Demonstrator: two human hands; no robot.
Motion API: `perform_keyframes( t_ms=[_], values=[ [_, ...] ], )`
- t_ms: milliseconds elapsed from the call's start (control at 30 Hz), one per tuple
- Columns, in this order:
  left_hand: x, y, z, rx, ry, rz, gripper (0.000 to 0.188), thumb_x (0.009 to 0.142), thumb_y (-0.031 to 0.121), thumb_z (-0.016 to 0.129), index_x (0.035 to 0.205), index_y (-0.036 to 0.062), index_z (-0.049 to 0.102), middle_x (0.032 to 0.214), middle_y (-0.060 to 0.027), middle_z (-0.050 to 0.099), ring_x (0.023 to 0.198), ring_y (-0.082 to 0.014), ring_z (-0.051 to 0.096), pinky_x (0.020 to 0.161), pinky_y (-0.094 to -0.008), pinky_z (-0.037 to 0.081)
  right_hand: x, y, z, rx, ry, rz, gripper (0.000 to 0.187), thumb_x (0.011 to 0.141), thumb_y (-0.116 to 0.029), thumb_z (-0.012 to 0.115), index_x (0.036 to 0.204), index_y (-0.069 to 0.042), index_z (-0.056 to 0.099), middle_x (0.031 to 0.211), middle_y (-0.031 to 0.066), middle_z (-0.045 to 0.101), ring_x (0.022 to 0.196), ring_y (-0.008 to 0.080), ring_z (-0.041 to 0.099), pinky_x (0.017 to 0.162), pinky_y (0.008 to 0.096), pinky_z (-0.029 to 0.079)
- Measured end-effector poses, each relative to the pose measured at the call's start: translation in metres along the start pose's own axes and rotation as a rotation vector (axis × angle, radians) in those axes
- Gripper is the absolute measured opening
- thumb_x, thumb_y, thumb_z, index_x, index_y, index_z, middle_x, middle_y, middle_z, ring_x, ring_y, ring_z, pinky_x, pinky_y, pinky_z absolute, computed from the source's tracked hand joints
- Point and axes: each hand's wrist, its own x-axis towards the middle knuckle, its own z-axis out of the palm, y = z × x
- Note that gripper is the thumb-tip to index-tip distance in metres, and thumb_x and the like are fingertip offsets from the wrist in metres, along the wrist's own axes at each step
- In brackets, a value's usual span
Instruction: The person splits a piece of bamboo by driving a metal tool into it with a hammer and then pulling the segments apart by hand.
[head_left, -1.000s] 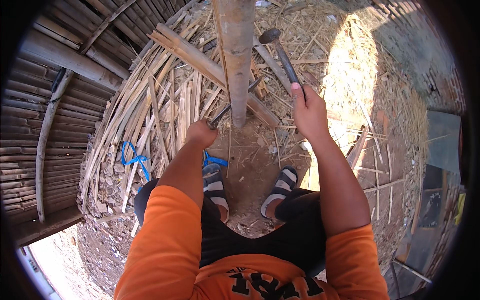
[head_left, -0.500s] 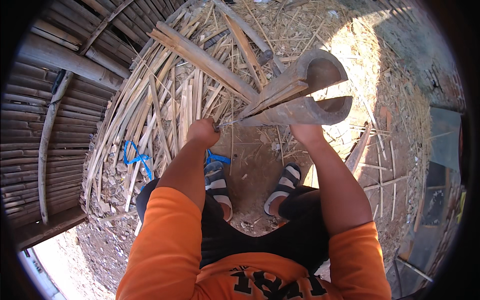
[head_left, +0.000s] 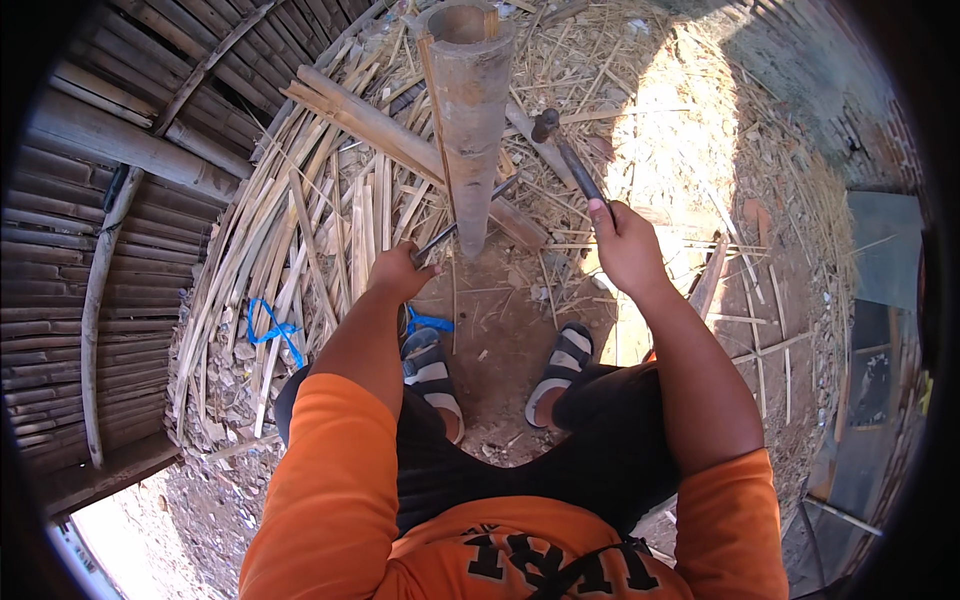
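Observation:
A thick bamboo section [head_left: 472,130] stands close to upright before me, its hollow end up and a pale split edge down its left side. In my left hand [head_left: 398,272] is a long, narrow knife [head_left: 436,243], fingers closed round its handle. The knife's dark blade crosses at the lower part of the bamboo, and its tip shows on the far side; how deep it sits in the wood is hidden. My right hand [head_left: 632,250] grips the handle of a hammer [head_left: 578,165], whose dark head is raised to the right of the bamboo, apart from it.
A split bamboo length [head_left: 370,118] lies slanting behind the upright section. Bamboo strips [head_left: 270,235] are heaped at the left, next to a slatted bamboo wall [head_left: 150,260]. A blue strap [head_left: 275,332] lies near my left leg. Sandalled feet [head_left: 562,370] stand on the littered dirt.
The bamboo, earlier tilted right with its two halves spread, now stands upright and closed up. My right hand has left the bamboo and taken up the hammer.

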Motion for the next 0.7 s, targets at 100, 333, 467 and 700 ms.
perform_keyframes(
  t_ms=[100,333,467,700],
  values=[
    [-0.003,0.001,0.0,-0.026,0.01,-0.012,0.084,0.071,0.059,0.079,0.13,0.0002,0.063,0.112,-0.0239,0.072,0.107,-0.0373,0.069,0.095,-0.0416,0.054,-0.012,-0.011,0.006,0.016,-0.017,0.058,0.05,0.104,-0.045,0.049,0.091,0.001,0.061,0.077,0.0269,0.066,0.077,0.0449,0.066,0.072,0.0525,0.048],
    [-0.004,0.013,-0.004,0.078,-0.016,0.01,0.071,0.075,0.052,0.077,0.125,0.003,0.066,0.108,-0.0222,0.073,0.104,-0.0382,0.069,0.093,-0.0432,0.055,-0.01,0.019,0.047,-0.138,-0.097,-0.037,0.049,0.104,-0.042,0.049,0.095,0.003,0.063,0.074,0.0281,0.065,0.079,0.0501,0.066,0.073,0.0548,0.051],
    [0.0,0.013,0.0,0.09,0.016,0.048,0.05,0.079,0.046,0.074,0.11,0.0076,0.072,0.104,-0.0209,0.073,0.1,-0.039,0.069,0.091,-0.0456,0.055,-0.009,0.0,0.035,0.046,0.07,-0.003,0.048,0.104,-0.041,0.05,0.091,0.003,0.06,0.069,0.0276,0.062,0.071,0.0487,0.064,0.067,0.0544,0.048],
    [0.002,0.017,-0.001,0.077,-0.02,-0.027,0.043,0.084,0.043,0.071,0.111,0.0097,0.072,0.109,-0.0182,0.073,0.105,-0.0359,0.068,0.095,-0.044,0.054,-0.015,0.011,0.034,0.146,0.156,-0.038,0.046,0.104,-0.044,0.051,0.091,-0.001,0.059,0.065,0.0231,0.061,0.066,0.0455,0.063,0.063,0.0525,0.047]
  ],
)
